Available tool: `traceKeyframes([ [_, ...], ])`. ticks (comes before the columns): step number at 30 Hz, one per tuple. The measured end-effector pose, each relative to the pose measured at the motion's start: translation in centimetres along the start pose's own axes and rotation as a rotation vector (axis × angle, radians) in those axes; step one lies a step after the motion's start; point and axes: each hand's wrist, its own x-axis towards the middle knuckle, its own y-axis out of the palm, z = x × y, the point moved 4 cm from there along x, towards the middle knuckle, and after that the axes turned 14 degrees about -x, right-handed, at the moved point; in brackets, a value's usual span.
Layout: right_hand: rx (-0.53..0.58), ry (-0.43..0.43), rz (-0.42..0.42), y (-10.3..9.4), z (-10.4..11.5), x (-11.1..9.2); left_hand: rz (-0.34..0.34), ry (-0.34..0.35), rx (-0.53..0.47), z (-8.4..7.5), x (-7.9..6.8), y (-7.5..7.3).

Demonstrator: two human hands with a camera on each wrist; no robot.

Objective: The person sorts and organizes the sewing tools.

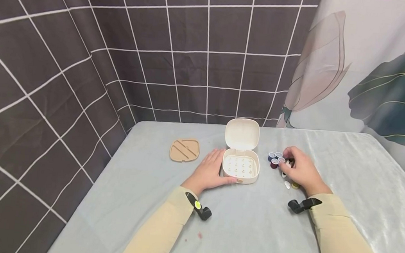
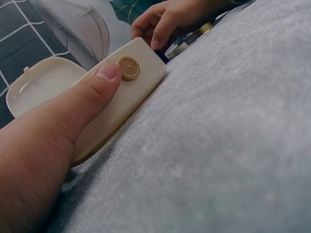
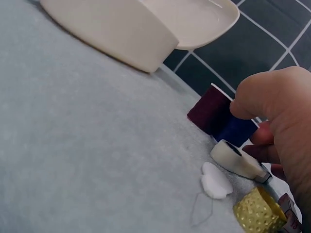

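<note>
A small cream sewing box (image 1: 251, 180) stands with its lid (image 1: 242, 134) raised, its floor set with rows of short pegs. My left hand (image 1: 208, 172) holds the box, fingers along its left side, thumb on the front by the button-shaped clasp (image 2: 129, 68). Right of the box, my right hand (image 1: 301, 170) pinches a blue thread spool (image 3: 235, 128) between thumb and fingers. A maroon spool (image 3: 210, 109) stands beside it, with dark blue spools (image 1: 271, 158) just behind. Below the fingers lies a cream tool with a dark end (image 3: 238, 160).
Near my right wrist lie a gold dimpled thimble (image 3: 259, 212) and a flat white piece (image 3: 215, 181). A tan divided tray (image 1: 184, 150) rests left of the box. Grey cloth (image 1: 129, 215) covers the table; a dark checked curtain (image 1: 192, 67) hangs behind.
</note>
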Motion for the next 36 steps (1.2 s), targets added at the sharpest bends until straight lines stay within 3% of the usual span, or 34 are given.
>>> traceKeyframes([
  [27,-0.025,0.035,-0.035,-0.5,0.0,-0.2,0.021,-0.019,-0.009,-0.3,-0.1,-0.2],
  [36,-0.083,-0.025,-0.052,-1.0,0.4,0.3,0.021,-0.016,-0.009,-0.3,-0.2,-0.3],
])
